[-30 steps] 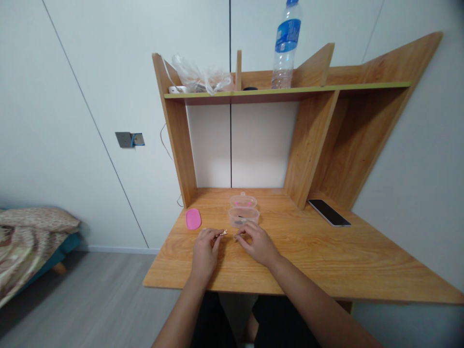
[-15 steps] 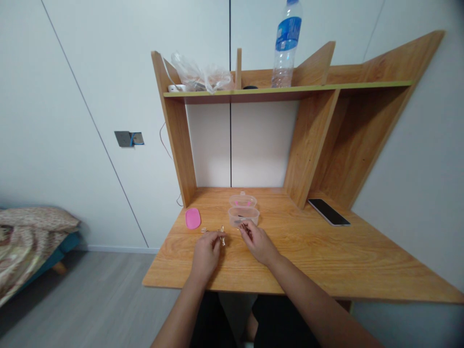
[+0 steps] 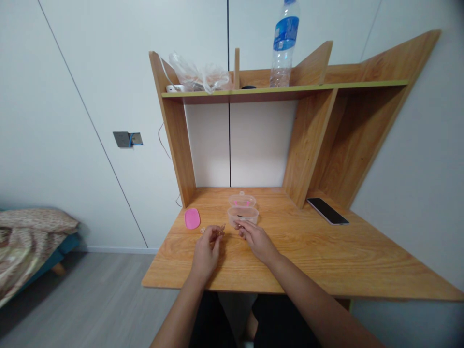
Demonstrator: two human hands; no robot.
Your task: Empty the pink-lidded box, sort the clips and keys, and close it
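Note:
My left hand [image 3: 206, 249] is closed in a pinch on small gold-coloured metal pieces [image 3: 221, 230], held low over the desk. Their exact kind is too small to make out. Another small gold-coloured piece [image 3: 203, 230] lies beside my left fingers. At the near side of an open clear plastic box [image 3: 250, 218], my right hand [image 3: 259, 241] is closed with its fingertips together on a small coppery metal piece [image 3: 238, 226]. The box's hinged lid [image 3: 242, 199] leans back, with pink bits showing on it. Something small and dark is visible inside the box.
A pink plastic lid [image 3: 192, 219] lies on the wooden desk [image 3: 290, 261] at left. A phone [image 3: 328, 211] lies at right. On the shelf [image 3: 261, 92] above are a plastic bag [image 3: 199, 75] and an upright water bottle [image 3: 284, 48].
My left fingers have gathered up the gold-coloured pieces that were spread on the desk. My right fingers have stretched out a little leftward, beside the box's near edge.

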